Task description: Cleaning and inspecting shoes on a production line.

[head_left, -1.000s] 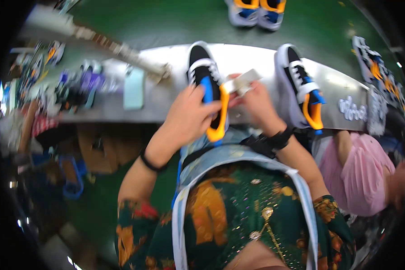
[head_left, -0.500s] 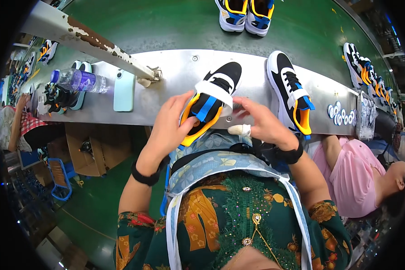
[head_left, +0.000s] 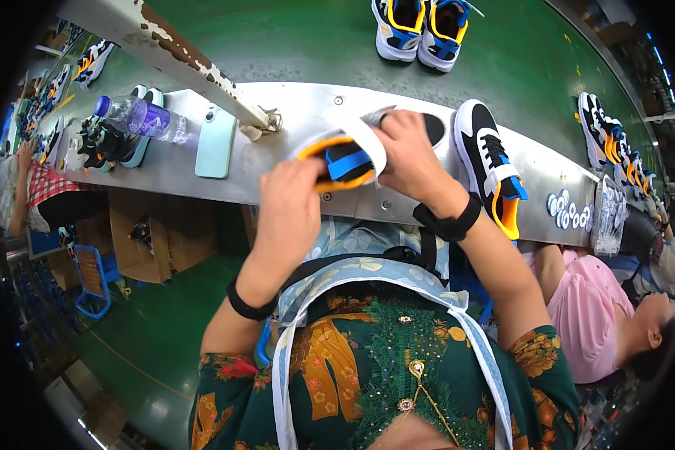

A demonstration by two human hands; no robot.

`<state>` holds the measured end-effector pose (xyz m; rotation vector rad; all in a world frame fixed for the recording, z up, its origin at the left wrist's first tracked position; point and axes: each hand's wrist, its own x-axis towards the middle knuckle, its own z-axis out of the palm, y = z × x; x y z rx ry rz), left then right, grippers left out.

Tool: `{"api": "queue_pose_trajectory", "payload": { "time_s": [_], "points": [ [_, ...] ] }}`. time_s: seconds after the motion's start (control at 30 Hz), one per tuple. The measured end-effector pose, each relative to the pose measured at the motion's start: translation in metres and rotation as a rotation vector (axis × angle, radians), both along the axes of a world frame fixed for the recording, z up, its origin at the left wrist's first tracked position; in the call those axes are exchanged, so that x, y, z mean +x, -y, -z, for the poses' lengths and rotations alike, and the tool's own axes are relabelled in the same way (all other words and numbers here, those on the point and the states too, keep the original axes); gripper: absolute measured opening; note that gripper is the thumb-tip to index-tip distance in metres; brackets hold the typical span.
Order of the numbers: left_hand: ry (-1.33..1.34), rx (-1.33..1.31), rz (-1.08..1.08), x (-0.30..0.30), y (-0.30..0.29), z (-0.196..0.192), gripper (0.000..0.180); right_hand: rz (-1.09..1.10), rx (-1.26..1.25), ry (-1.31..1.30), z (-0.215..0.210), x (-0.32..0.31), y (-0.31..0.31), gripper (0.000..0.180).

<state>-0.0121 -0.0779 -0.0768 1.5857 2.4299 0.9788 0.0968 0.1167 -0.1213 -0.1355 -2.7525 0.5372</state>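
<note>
Head view: the left hand, fingers curled, pinches the heel end of a shoe; the right hand, half closed, grips it beside the strap. The shoe sits over the metal ledge, left of another shoe.

The held sneaker is black and white, its collar lining yellow. The apron is floral pale blue

The left hand curls; the right hand curls farther forward.
</note>
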Motion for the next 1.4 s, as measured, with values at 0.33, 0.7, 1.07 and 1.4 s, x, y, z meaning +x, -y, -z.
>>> {"api": "queue_pose_trajectory", "payload": {
  "time_s": [0.33, 0.7, 1.07, 1.4],
  "points": [
    [1.248, 0.237, -0.201, 0.004, -0.001, 0.06, 0.02, 0.15, -0.019, 0.039, -0.007, 0.033, 0.06, 0.071],
    [1.137, 0.257, -0.091, -0.015, -0.008, 0.063, 0.016, -0.02, -0.673, 0.139, -0.038, 0.007, 0.056, 0.032],
    [1.144, 0.152, 0.037, -0.042, -0.014, 0.078, 0.02, 0.125, -0.765, 0.079, -0.027, -0.026, 0.02, 0.021],
    [1.18, 0.116, 0.036, -0.047, -0.012, 0.072, 0.016, 0.124, -0.757, 0.075, -0.011, -0.038, 0.012, 0.025]
  ]
}}
